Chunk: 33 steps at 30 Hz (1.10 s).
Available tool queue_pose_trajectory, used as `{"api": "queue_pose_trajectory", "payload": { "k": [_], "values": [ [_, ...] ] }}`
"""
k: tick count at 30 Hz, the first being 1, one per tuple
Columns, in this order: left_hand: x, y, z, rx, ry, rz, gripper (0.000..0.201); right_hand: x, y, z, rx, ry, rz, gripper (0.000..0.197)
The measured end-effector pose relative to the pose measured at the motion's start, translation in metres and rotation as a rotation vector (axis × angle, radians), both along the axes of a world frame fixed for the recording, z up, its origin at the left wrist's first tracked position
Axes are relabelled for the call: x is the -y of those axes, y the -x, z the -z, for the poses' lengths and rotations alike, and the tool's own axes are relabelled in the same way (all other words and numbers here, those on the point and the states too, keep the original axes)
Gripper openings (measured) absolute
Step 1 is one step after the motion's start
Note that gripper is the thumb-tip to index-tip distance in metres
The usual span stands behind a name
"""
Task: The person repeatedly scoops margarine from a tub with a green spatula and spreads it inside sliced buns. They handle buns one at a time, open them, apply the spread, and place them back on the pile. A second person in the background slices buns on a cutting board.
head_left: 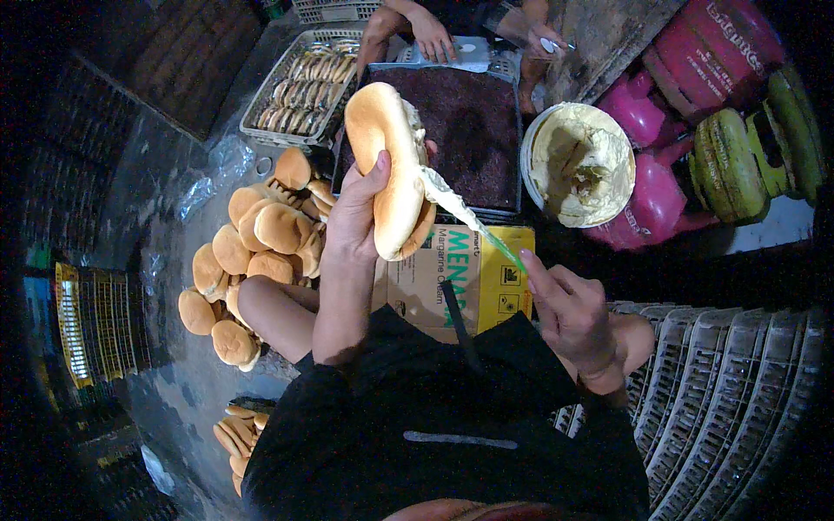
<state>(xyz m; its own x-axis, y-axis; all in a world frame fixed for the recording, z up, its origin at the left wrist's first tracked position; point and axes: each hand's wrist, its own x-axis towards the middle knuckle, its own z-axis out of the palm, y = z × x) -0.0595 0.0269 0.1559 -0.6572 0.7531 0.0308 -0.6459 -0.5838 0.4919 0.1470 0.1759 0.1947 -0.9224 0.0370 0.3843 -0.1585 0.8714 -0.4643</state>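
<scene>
Work mid-run, one bun in hand. The split bun sits upper centre of the frame, tilted nearly upright, gripped in the left hand, thumb pressed on its crust, opening turned to the right. Right hand, right of centre, fingers closed round the green handle of a spatula; its blade, coated in pale cream, touches the bun's open edge. Some cream already shows along the cut higher up; how much lies inside is hidden. Judgement: this bun is partly spread, not finished.

Done: rows of filled buns standing in a crate, upper left; they look complete, with room for few more.

Left: a loose pile of buns at left, a smaller heap lower left, apparently uncreamed. Plenty remains, it seems.

Supplies: tub at upper right, partly scooped, cream clinging to its walls. Tray of dark crumbs, top centre, well filled; a co-worker's hand just beyond.
</scene>
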Motion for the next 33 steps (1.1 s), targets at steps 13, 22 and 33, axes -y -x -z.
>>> {"api": "queue_pose_trajectory", "payload": {
  "k": [13,22,33],
  "values": [
    [-0.027,0.015,0.028,0.087,-0.213,-0.126,0.048,0.009,0.001,0.024,0.069,-0.177,-0.031,0.059],
    [-0.034,0.033,0.074,0.068,-0.054,-0.178,0.05,-0.023,0.004,0.054,-0.027,0.204,0.281,0.042],
    [-0.048,0.018,0.11,0.213,-0.023,0.145,0.035,-0.041,0.026,0.07,0.06,0.42,0.166,0.041]
  ]
}}
